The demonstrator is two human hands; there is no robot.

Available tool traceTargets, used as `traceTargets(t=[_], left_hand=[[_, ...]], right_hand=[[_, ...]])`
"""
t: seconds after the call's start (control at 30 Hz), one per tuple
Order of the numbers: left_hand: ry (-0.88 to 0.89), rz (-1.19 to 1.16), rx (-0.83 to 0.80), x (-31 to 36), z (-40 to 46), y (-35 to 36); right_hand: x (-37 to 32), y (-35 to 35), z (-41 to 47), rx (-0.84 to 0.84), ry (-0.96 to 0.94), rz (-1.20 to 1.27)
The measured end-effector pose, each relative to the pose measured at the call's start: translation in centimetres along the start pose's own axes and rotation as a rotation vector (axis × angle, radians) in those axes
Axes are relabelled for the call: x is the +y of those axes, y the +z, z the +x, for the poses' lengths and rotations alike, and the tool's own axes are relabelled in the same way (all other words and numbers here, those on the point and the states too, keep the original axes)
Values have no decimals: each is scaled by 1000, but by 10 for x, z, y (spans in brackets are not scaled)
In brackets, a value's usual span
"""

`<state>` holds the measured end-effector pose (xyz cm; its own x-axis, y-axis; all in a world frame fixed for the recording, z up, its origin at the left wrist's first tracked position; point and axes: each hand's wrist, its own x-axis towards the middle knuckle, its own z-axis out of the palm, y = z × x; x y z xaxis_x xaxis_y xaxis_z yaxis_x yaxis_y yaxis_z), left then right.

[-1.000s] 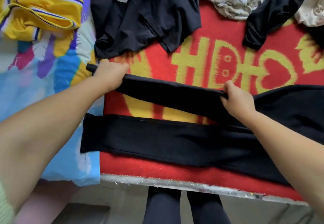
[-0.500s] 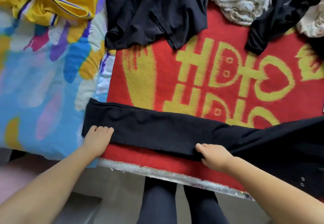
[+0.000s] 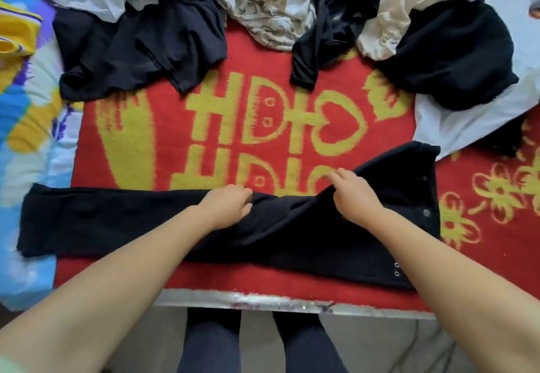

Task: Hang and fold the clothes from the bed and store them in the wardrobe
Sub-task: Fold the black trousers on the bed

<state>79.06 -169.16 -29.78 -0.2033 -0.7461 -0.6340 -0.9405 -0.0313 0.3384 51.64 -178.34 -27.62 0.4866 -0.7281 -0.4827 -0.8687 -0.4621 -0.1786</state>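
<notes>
Folding step: both hands, left hand point(image 3: 226, 207) and right hand point(image 3: 355, 194), pinch the black trousers point(image 3: 87, 220) mid-length on the bed point(image 3: 131, 144); next, probably fold legs toward the waistband.

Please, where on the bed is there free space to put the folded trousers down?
The red blanket is bare in the middle, between the black trousers under the left hand and right hand and the clothes pile at the far side. That far side is crowded.

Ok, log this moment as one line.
step: folding black trousers | left hand: gripping trousers | right hand: pinching trousers | surface: red blanket
</notes>
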Motion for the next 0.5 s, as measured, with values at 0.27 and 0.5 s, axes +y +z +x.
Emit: traceTargets(t=[0.27, 0.5], left_hand=[[-71, -143, 244, 179, 85, 41], [170, -116, 470, 195, 39, 66]], right_hand=[[164, -49, 27, -164, 123, -424], [219, -40, -38, -201, 64, -443]])
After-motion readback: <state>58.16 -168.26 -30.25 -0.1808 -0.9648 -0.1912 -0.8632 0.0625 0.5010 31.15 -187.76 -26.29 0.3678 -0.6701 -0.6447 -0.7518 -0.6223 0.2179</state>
